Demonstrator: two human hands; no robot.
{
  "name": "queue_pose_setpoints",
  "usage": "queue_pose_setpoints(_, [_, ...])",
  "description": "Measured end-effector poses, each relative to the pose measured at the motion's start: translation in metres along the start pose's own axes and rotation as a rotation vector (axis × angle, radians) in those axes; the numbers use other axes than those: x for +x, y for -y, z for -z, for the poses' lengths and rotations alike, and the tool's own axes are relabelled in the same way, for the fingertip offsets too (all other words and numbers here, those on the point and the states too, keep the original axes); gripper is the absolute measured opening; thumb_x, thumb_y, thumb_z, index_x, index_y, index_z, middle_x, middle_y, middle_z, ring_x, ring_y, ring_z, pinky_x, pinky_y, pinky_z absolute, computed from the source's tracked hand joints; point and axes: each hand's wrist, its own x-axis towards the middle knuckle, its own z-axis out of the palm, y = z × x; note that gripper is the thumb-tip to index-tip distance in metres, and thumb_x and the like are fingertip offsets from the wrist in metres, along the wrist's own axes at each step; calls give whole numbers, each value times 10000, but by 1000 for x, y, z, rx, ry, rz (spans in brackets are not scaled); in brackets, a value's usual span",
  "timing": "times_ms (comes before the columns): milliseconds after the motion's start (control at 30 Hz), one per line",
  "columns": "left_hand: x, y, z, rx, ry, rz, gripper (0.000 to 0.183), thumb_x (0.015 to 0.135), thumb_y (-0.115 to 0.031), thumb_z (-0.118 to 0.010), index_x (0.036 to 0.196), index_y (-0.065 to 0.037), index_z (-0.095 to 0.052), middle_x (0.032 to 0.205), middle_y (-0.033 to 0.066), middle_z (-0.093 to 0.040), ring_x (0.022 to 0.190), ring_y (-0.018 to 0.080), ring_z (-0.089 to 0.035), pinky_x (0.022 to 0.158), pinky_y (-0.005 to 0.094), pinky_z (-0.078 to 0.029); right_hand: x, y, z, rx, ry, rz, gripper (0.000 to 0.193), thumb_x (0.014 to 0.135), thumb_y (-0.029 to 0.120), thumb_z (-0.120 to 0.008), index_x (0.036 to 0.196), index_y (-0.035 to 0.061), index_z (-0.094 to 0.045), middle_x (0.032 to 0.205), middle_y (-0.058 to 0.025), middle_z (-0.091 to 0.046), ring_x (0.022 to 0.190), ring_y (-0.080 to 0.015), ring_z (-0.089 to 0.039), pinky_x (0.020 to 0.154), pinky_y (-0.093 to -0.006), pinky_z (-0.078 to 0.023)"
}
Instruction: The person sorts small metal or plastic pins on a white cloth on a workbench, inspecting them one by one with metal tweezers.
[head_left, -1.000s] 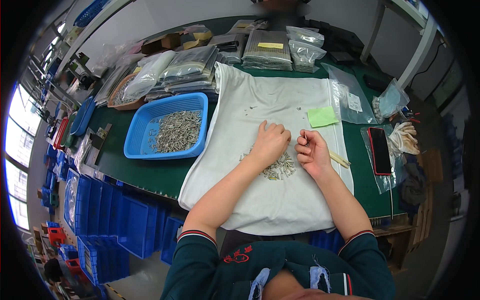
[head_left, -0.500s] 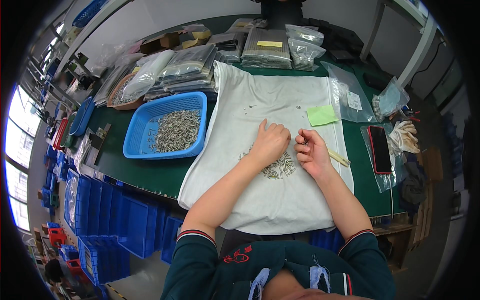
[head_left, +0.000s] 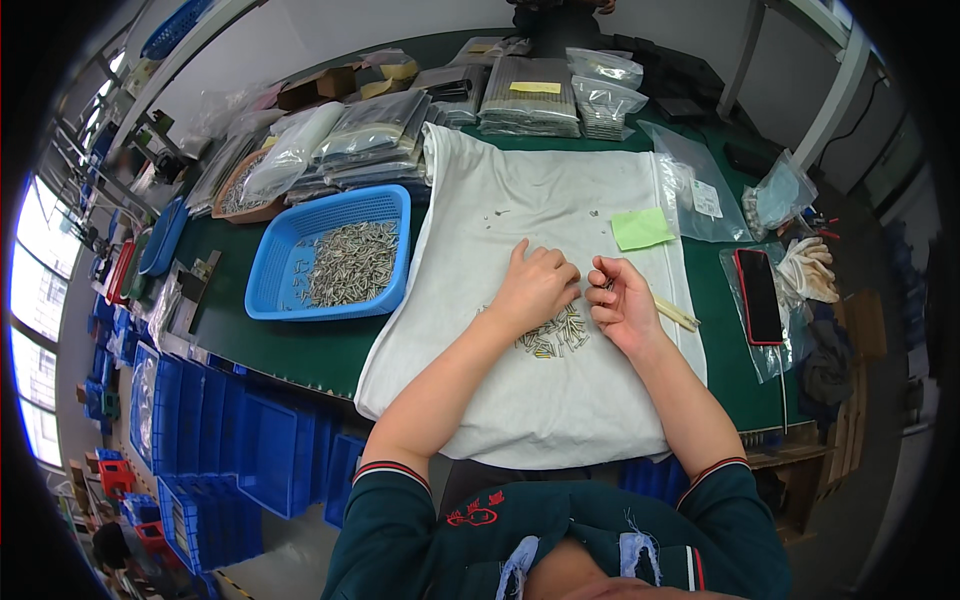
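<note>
A loose pile of small silvery metal pins point(head_left: 556, 336) lies on the white cloth point(head_left: 500, 410). My left hand point(head_left: 540, 288) is over its far side, back up, with the fingers bent down and the fingertips hidden; whatever they pinch cannot be made out. Just to the right, my right hand point(head_left: 624, 308) is turned partly palm up, its fingers curled against the thumb. Small dark metallic bits, which look like pins, show between those fingers. The two hands are close together, with a narrow gap between them.
A blue basket point(head_left: 262, 295) with many more pins stands left of the cloth. A green paper note point(head_left: 642, 229) and a pale stick-like tool point(head_left: 678, 315) lie near the right hand. Farther right is a red-edged phone point(head_left: 759, 298). Bagged stacks point(head_left: 530, 95) line the back.
My left hand has shifted very slightly, its fingers staying bent over the pile. The right hand keeps nearly the same place and curl. A person at the far edge has moved a little.
</note>
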Motion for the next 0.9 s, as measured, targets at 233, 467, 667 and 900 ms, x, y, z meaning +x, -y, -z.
queue_pose_setpoints(233, [-2,0,2,51,78,16,92,750,-159,-630,823,-111,-602,813,31,-562,888,222,-534,967,515,-297,-2,-2,0,-9,9,-15,99,839,188,-539,875,102,-507,695,44,-458,476,-18,-344,331,-154,-199])
queue_pose_setpoints(467, [-4,-1,15,38,165,44,78,767,-178,-613,809,-112,-613,806,34,-571,893,211,-538,988,521,-273,0,-1,2,4,-54,25,130,851,217,-540,900,103,-500,693,45,-439,471,-20,-334,330,-156,-191])
queue_pose_setpoints(667, [2,3,39,-142,263,124,106,794,-170,-572,817,-86,-632,797,55,-632,840,229,-573,961,496,-300,2,12,9,137,-44,193,188,902,283,-505,949,102,-497,666,49,-413,473,-19,-330,339,-151,-194])
queue_pose_setpoints(900, [1,22,57,-222,235,146,149,753,-178,-626,822,-48,-652,799,92,-639,717,223,-603,710,316,-451,3,32,23,440,166,209,155,935,203,-447,1027,101,-520,660,59,-439,502,-17,-345,342,-156,-210])
